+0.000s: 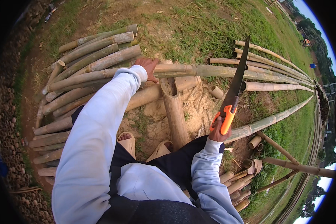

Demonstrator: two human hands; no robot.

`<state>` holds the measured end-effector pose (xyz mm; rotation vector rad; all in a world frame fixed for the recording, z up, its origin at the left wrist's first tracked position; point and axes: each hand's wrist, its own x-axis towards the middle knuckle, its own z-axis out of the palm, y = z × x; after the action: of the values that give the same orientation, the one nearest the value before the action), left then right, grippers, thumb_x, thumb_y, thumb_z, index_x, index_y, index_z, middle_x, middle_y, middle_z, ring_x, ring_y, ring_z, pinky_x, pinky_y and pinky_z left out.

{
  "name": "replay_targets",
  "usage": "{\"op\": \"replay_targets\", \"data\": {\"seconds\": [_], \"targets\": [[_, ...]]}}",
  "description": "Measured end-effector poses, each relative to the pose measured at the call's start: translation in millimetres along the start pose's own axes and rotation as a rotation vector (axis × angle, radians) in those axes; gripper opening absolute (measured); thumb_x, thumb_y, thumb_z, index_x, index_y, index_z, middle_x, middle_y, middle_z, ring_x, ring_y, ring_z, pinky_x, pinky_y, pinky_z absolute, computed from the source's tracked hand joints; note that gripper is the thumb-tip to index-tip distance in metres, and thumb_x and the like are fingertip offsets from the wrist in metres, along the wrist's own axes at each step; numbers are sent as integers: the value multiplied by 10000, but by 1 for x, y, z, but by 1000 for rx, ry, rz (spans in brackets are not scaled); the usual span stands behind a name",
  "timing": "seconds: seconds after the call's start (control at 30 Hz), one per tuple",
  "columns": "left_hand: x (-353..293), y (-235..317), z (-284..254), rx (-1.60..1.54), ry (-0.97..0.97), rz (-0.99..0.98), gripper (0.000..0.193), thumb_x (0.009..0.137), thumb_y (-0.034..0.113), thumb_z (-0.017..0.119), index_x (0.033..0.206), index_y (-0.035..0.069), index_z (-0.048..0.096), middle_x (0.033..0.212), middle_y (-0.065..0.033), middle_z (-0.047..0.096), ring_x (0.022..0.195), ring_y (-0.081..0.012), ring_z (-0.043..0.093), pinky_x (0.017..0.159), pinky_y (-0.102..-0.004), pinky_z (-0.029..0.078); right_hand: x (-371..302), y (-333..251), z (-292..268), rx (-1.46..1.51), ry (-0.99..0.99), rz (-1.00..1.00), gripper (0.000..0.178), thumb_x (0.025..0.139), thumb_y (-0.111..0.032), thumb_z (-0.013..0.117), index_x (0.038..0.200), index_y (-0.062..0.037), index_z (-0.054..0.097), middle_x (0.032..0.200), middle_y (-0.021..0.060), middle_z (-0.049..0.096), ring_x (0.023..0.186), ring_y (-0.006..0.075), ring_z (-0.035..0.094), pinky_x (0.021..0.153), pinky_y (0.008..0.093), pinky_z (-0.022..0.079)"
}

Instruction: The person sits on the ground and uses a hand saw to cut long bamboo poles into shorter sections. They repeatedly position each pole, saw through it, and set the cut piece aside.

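Note:
My left hand (148,68) is closed over a long bamboo pole (212,71) that stretches away to the right. The pole lies across a bamboo support with a notched, hollow top (177,119); a thicker bamboo log (143,98) runs below it. In my right hand (220,131) is a handsaw (236,87), gripped by its orange handle. Its dark blade points up and away, overlapping the pole in view; whether it touches the pole I cannot tell.
Cut bamboo lengths (82,61) are piled at the left, and shorter pieces (239,184) lie at the lower right. More long poles (272,86) fan out on the grass to the right. A frame of bamboo sticks (298,167) stands nearby. My sandals (160,150) rest on bare soil.

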<state>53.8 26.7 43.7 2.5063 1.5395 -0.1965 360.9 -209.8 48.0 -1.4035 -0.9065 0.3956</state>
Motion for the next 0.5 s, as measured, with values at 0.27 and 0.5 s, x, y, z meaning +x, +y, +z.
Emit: {"op": "replay_targets", "data": {"seconds": [0.27,0.5], "targets": [[21,0,1,-75,-146,-51,590,692,382,901,1099,4,702,1091,-199,738,1068,-363,707,927,-451,558,-4,5,14,-59,-7,-35,167,983,-57,622,1119,33,659,719,8,592,554,48,496,510,205,394],[18,-6,7,-116,-100,10,482,686,367,880,975,5,744,1047,-208,743,1011,-370,720,922,-439,560,-2,14,27,-240,-68,-170,103,963,-55,643,1036,12,668,685,10,597,550,77,529,528,242,440]]}}
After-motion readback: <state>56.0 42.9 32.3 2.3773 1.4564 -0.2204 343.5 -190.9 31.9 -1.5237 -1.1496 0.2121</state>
